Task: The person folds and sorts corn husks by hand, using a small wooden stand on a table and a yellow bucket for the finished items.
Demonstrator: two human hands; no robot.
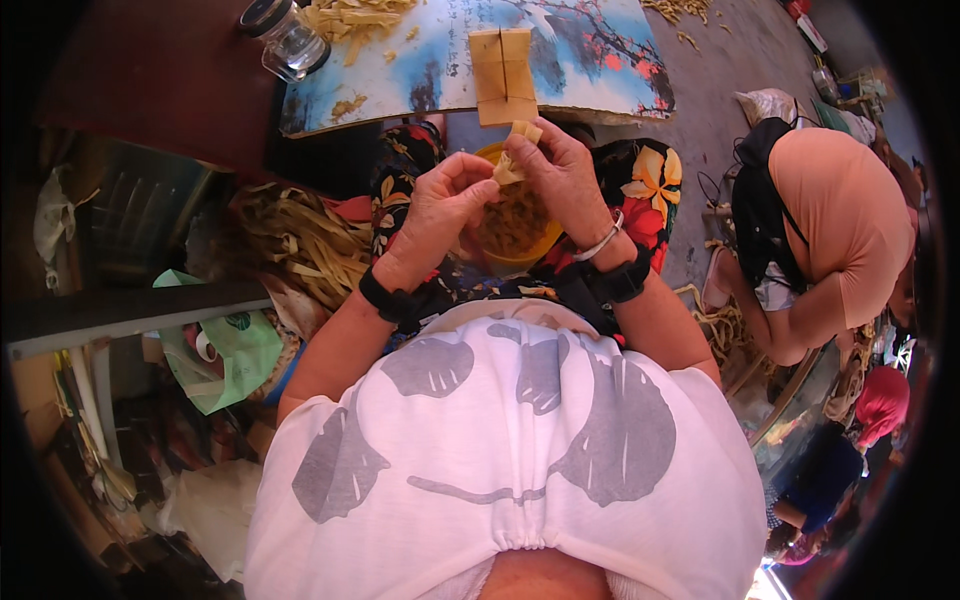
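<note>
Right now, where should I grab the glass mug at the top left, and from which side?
Probably by the handle of the glass mug, your left hand coming from the near side: the loop juts out toward you, while pale strips lie close on the right.

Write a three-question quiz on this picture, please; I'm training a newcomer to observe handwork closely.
1. True or false: the left hand and right hand both have fingers at the thin pale-yellow strip.

2. Which end of the flat blue-and-white painted board is nearest the clear, dark-lidded mug with a handle?
A) left
B) middle
C) right

3. Fill the gap: the round yellow bowl sits ___ the legs in dark floral fabric trousers.

Key: 1. True. 2. A. 3. between.
</note>
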